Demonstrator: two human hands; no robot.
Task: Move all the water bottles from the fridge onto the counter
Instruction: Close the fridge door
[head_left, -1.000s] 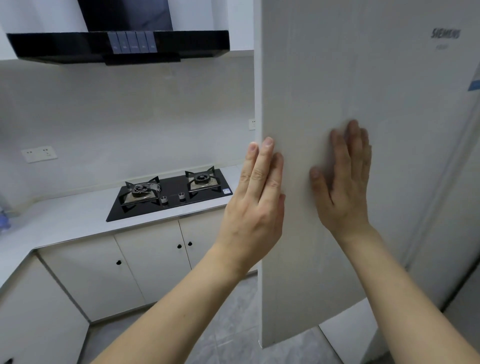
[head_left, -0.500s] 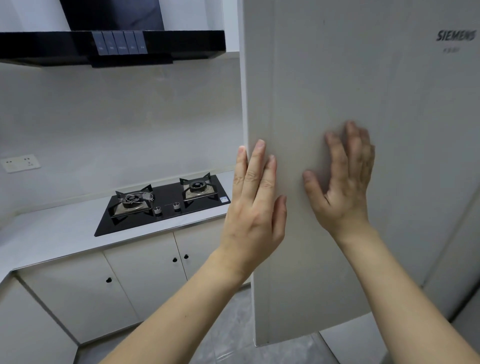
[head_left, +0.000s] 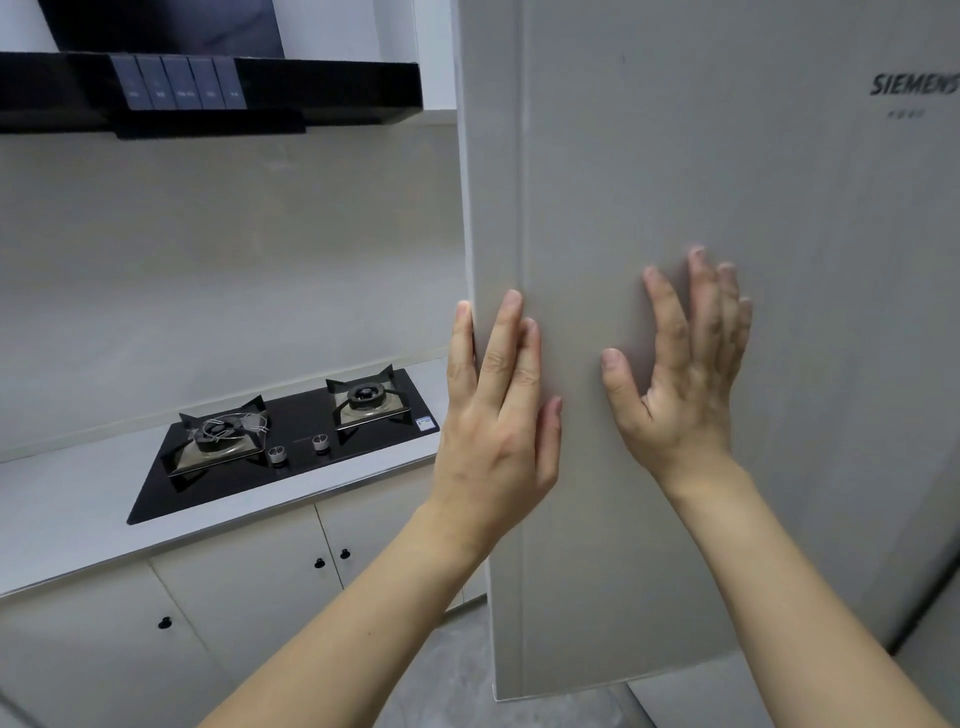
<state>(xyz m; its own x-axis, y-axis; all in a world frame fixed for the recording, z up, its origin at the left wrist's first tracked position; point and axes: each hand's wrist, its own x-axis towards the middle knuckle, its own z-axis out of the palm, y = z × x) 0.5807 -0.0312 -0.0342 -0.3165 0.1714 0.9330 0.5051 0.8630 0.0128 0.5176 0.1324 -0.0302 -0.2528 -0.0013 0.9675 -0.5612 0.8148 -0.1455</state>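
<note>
Head view, left hand (head_left: 498, 415) flat on fridge door (head_left: 727, 208) edge, right hand (head_left: 680, 374) flat on its front, fingers straight

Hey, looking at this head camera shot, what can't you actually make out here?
- Fridge interior and any water bottles: head view, hidden behind the fridge door.
- Palms of the left hand and right hand: turned away, against the door.
- Markings on the range hood buttons: too small to read.
- Small print under the Siemens logo: too small.
- Counter: cut off at the left edge.
</note>
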